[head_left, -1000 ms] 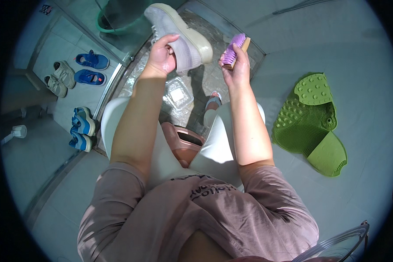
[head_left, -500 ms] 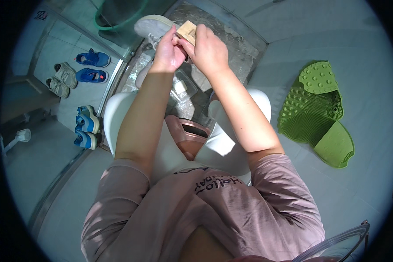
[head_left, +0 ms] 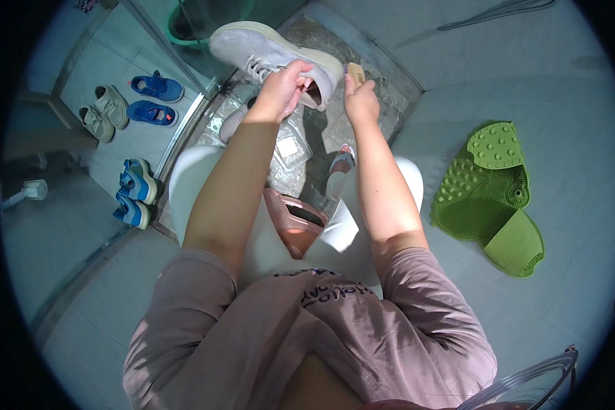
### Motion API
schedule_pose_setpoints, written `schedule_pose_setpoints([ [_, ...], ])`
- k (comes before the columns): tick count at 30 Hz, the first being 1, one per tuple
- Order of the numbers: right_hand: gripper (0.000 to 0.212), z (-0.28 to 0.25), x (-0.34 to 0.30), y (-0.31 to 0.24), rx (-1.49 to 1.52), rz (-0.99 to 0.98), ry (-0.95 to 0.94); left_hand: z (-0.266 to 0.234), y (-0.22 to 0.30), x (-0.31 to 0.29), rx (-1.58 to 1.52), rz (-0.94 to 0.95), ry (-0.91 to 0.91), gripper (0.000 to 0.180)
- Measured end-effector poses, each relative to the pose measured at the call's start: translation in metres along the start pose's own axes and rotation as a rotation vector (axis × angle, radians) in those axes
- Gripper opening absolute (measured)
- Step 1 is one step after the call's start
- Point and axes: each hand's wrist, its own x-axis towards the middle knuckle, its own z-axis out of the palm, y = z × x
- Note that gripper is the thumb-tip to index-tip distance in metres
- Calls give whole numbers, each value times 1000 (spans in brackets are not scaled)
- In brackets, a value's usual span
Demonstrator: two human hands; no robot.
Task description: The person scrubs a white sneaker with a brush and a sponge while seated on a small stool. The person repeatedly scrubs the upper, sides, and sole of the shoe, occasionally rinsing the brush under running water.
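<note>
A dusty-mauve T-shirt [head_left: 253, 328] with loose short sleeves [head_left: 197, 280] and dark lettering [head_left: 325, 294] fills the lower middle of the frame; white trousers [head_left: 193, 179] show near the centre, one pale sandal [head_left: 342, 160] above.

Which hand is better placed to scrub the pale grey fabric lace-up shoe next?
Probably the right hand: it holds the tan wooden brush beside the heel of the shoe. The left hand holds the shoe near its opening.
</note>
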Motion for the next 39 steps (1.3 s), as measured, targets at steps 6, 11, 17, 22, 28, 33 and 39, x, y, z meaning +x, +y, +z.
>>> schedule_pose_setpoints([
  [6, 51, -51, -29, -49, 149, -352, 212, -7, 23, -1, -36, 30, 109, 15],
  [11, 53, -54, -28, -43, 73, -333, 253, -4, 16, 3, 51, 30, 143, 17],
  [17, 53, -59, -40, -56, -12, -578, 255, -2, 15, 1, 70, 33, 155, 16],
  [22, 53, -26, -18, -15, -115, -227, 73, -2, 25, 3, -230, 65, 100, 14],
  [28, 58, -42, 14, 10, 203, -24, 159, -5, 54, 2, -144, 99, 63, 15],
  [33, 55, -86, 11, 6, 1409, 364, -120, -21, 39, 10, -263, 42, -34, 17],
  [39, 51, -85, 8, -8, 1543, 60, -159, -25, 31, 19, -531, 17, -45, 27],
])
